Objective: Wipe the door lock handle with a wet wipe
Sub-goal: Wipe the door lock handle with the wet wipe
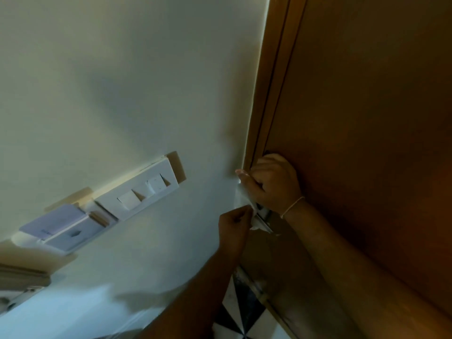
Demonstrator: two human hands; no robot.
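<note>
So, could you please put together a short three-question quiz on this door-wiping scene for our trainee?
1. True or false: the right hand is closed around the door lock handle at the edge of the wooden door.
2. Which hand pinches the lower end of the wet wipe? A) left hand B) right hand C) neither
3. Fill in: the switch panel is mounted on the ____, on the left side of the door frame.

Key: 1 true; 2 A; 3 wall
</note>
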